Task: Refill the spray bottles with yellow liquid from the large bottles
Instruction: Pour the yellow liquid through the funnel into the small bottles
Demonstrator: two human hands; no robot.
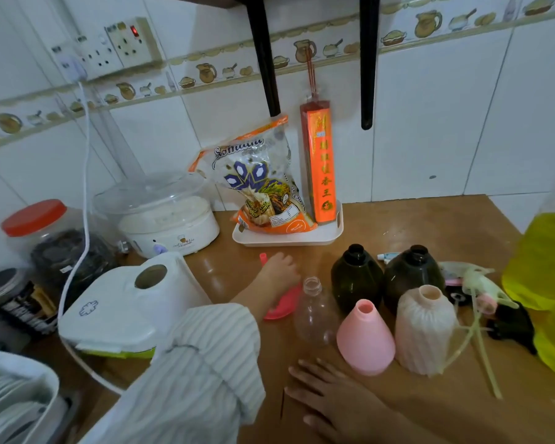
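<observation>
On wooden counter (414, 225): left hand (279, 267) grips red funnel (282, 304), fingers curled over it. Right hand (337, 398) flat on counter, fingers spread, holding nothing. Clear bottle (314, 312) just beside funnel. Pink bottle (366, 338), ribbed bottle (425, 328), two dark bottles (356, 277) uncapped nearby. Large yellow-liquid bottle (545, 283) at right edge.

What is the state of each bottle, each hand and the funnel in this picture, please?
Left hand: gripping the red funnel.
Right hand: flat on the wooden table.
Clear bottle: uncapped, empty.
Two dark green bottles: uncapped, upright.
Pink bottle: uncapped, upright.
Large bottle: holds yellow liquid.
</observation>
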